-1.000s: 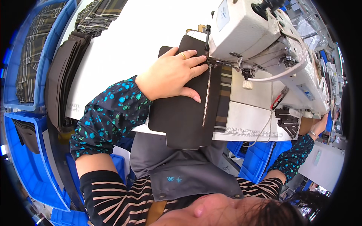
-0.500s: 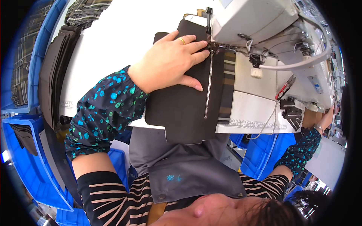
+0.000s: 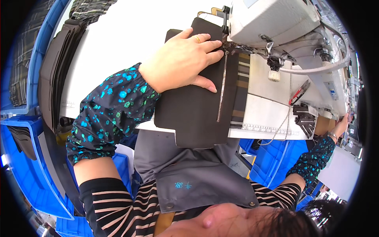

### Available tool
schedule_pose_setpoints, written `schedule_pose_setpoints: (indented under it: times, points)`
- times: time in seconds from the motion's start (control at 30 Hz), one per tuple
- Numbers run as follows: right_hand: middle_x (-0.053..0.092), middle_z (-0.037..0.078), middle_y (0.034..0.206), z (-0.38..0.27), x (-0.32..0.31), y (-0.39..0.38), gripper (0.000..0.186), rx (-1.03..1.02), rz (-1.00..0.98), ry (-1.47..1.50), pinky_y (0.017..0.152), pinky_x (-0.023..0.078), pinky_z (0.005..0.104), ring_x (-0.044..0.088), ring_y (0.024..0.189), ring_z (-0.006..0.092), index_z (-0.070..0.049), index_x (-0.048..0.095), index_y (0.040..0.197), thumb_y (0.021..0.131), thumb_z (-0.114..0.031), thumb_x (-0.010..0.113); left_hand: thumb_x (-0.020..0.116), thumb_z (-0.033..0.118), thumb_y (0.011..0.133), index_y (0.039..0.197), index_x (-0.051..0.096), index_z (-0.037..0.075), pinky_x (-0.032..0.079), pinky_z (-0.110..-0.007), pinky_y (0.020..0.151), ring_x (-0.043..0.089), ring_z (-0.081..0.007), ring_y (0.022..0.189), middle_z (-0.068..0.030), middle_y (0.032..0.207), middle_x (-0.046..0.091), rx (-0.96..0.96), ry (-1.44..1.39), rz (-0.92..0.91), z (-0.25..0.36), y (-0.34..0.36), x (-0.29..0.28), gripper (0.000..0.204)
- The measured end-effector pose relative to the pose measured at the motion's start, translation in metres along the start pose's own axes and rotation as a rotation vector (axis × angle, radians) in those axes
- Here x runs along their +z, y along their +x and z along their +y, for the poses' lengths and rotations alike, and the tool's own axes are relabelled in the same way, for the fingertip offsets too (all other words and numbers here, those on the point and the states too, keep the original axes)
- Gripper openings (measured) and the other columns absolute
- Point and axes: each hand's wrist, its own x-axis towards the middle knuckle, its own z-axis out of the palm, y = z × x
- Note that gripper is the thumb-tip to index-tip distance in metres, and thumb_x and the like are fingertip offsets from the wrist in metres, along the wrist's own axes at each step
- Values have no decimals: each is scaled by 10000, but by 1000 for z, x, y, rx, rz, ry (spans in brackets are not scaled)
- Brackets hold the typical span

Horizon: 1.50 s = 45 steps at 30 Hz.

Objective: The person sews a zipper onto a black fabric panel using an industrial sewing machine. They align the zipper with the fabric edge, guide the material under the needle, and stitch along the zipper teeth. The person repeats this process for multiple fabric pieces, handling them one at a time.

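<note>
Centrally, dark fabric panel (image 3: 189,116): flat on the white worktable (image 3: 118,35) at the needle end of the sewing machine (image 3: 272,23), its near edge hanging past the table's front over the grey apron (image 3: 205,189).
Metal zipper (image 3: 222,89): lengthwise along the right part of the panel, its upper end close to the needle area.
Left hand (image 3: 181,59): palm down on the panel, fingers spread, thumb apart, index fingertip just beside the zipper's upper end; gold ring (image 3: 196,38) on one finger.
Right hand (image 3: 339,127): near the machine's far right end; too small and partly hidden to tell whether its fingers grip anything.
Striped cloth (image 3: 240,93): showing along the panel's right edge.
Thread snips (image 3: 299,93): on the table, near a bunch of black strips (image 3: 304,119).
Table's left edge: stack of dark pieces (image 3: 59,71), blue bin (image 3: 29,173) nearby.
</note>
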Motion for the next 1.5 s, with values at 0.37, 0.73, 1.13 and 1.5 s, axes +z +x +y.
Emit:
schedule_pose_setpoints:
  times: [0.37,0.73,1.13,1.5]
  points:
    - [698,76,1344,5,7,-11,566,-63,56,39,993,525,345,659,1194,192,-5,653,1401,1081,-468,600,716,682,820,1426,633,61,428,-471,1179,543,-313,1407,-90,1507,615,1,19,14,0,0,1,872]
    - [680,90,1179,63,38,-50,364,-134,115,254,942,536,339,662,1070,210,38,638,1306,1103,-248,541,684,697,848,1428,639,65,388,-521,1214,531,-319,1418,-110,1503,612,10,15,-22,2,5,-7,858]
    - [709,42,1082,-187,235,-405,253,-1406,-825,44,847,560,413,658,967,277,-99,710,988,848,-284,811,641,684,898,1440,629,87,346,-636,1198,523,-323,1424,-100,1517,596,-52,27,-105,5,3,-17,806]
    - [710,21,1108,-188,262,-424,591,-1317,-901,50,982,478,404,597,1072,251,-96,740,1199,733,-448,832,721,613,867,1403,649,67,382,-611,1175,535,-311,1410,-99,1496,612,-42,-39,-65,9,3,-14,769]
